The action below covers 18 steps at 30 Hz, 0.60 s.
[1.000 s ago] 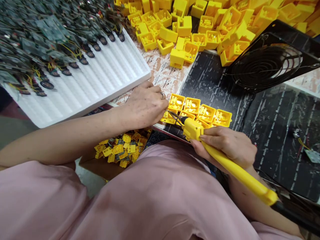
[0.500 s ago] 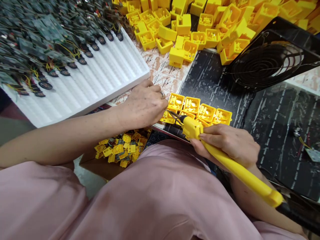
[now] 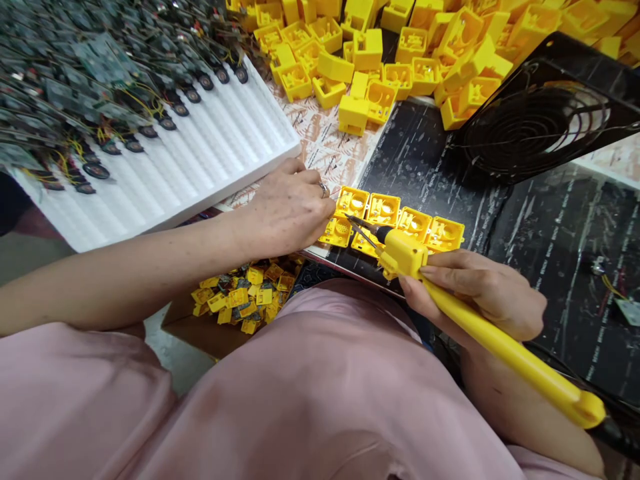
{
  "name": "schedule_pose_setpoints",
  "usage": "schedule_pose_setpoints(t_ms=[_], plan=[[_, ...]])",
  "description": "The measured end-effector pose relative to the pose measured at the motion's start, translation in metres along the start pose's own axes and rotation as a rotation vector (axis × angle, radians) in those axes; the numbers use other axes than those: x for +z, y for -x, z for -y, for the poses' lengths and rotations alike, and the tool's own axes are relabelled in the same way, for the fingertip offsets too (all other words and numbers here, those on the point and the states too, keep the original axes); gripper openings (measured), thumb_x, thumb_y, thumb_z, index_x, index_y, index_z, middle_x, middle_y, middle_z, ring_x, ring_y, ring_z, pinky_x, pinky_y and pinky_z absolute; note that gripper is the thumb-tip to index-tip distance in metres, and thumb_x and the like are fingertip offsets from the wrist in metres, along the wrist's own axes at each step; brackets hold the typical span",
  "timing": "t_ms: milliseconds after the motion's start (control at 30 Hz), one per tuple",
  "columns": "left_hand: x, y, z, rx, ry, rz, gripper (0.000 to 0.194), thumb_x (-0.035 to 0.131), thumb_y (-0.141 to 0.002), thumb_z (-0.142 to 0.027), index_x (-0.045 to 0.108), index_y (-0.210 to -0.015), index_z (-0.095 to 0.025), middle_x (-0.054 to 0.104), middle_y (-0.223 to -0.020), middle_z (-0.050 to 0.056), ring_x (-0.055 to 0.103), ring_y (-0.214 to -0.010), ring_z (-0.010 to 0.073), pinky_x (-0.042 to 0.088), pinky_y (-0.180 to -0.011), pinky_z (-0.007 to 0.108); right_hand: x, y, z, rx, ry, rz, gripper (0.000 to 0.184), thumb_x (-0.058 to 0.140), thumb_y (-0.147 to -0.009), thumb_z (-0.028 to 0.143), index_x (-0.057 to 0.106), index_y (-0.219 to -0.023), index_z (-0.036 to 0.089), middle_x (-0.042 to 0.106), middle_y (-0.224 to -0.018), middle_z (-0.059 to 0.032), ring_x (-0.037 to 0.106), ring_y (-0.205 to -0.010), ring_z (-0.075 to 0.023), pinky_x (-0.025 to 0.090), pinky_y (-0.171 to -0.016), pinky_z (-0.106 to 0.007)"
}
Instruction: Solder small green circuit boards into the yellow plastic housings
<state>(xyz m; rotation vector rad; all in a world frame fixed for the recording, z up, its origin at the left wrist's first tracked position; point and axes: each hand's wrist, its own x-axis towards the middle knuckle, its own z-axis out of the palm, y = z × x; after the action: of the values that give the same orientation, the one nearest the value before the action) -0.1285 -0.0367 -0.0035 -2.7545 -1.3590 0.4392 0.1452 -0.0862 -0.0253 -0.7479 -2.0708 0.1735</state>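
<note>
My right hand (image 3: 480,293) is closed around the handle of a yellow soldering iron (image 3: 480,340), which has a dark pointed tip and a thin metal tube beside it. Its tip lies over the left end of two rows of small open yellow plastic cases (image 3: 384,209); I cannot tell whether it touches them. The iron and my right hand cover part of the near row. My left hand (image 3: 295,207), a ring on one finger, rests with curled fingers against the left end of the rows. Its fingertips are hidden, so what they pinch cannot be made out.
A white foam tray (image 3: 240,147) at left carries many circuit boards (image 3: 105,60) with wires and round black parts. Yellow cases (image 3: 367,50) are heaped at the back. A black fan (image 3: 530,127) stands at right, near a small wired board (image 3: 627,310). Below the table edge sits a box (image 3: 200,333) of yellow parts.
My right hand and the soldering iron have moved to the right, drawing the tip back from the leftmost near case. My left hand has stayed almost in place.
</note>
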Motion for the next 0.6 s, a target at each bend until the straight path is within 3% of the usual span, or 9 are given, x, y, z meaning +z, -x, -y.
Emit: schedule_pose_setpoints(t_ms=[133,267,367,433,533,600], plan=[[-0.005,0.001,-0.003,-0.009,0.01,0.014,0.031,0.044,-0.105,-0.023,0.066,-0.083,-0.02,0.072,-0.083,0.008,0.067,-0.102,0.0272,0.051,-0.105,0.046,-0.001,0.006,0.0,0.029,-0.024,-0.004,0.032,0.089,-0.088,0.022,0.071,-0.114,0.026,0.082,-0.085,0.004,0.078,-0.065,-0.016,0.067,-0.059,-0.023],[0.001,0.01,0.0,-0.019,0.048,-0.075,0.036,0.043,-0.108,-0.027,0.072,-0.089,-0.021,0.08,-0.095,0.007,0.07,-0.108,0.0283,0.048,-0.111,0.05,-0.005,0.017,0.004,0.187,-0.041,0.044,0.061,0.085,-0.093,0.023,0.063,-0.148,0.035,0.085,-0.11,-0.0007,0.083,-0.078,-0.0223,0.074,-0.071,-0.034],[0.015,0.02,0.004,-0.057,0.175,-0.244,0.042,0.04,-0.112,-0.035,0.078,-0.098,-0.025,0.083,-0.104,0.003,0.072,-0.107,0.0285,0.05,-0.106,0.05,-0.006,0.022,0.006,0.229,-0.027,-0.037,0.052,0.086,-0.093,0.025,0.069,-0.141,0.033,0.084,-0.101,-0.0013,0.082,-0.075,-0.023,0.072,-0.064,-0.035],[0.027,0.025,0.006,-0.074,0.233,-0.321,0.045,0.038,-0.114,-0.041,0.08,-0.102,-0.028,0.084,-0.097,0.003,0.074,-0.098,0.0272,0.053,-0.093,0.046,-0.006,0.02,0.008,0.23,-0.049,-0.073,0.037,0.086,-0.093,0.023,0.073,-0.126,0.031,0.082,-0.088,0.0001,0.08,-0.07,-0.0218,0.068,-0.056,-0.032],[0.036,0.03,0.006,-0.092,0.276,-0.321,0.045,0.039,-0.113,-0.045,0.078,-0.103,-0.025,0.082,-0.09,0.004,0.075,-0.089,0.0243,0.055,-0.08,0.038,-0.005,0.014,0.009,0.119,-0.098,-0.016,0.025,0.087,-0.092,0.021,0.071,-0.111,0.027,0.077,-0.074,0.0029,0.076,-0.061,-0.0189,0.065,-0.05,-0.026],[0.035,0.031,0.004,-0.117,0.314,-0.281,0.041,0.042,-0.113,-0.043,0.077,-0.101,-0.024,0.081,-0.092,0.005,0.076,-0.09,0.0239,0.056,-0.08,0.037,-0.004,0.013,0.008,0.072,-0.114,0.018,0.03,0.087,-0.092,0.02,0.072,-0.117,0.026,0.078,-0.076,0.0015,0.077,-0.062,-0.0192,0.066,-0.053,-0.026]])
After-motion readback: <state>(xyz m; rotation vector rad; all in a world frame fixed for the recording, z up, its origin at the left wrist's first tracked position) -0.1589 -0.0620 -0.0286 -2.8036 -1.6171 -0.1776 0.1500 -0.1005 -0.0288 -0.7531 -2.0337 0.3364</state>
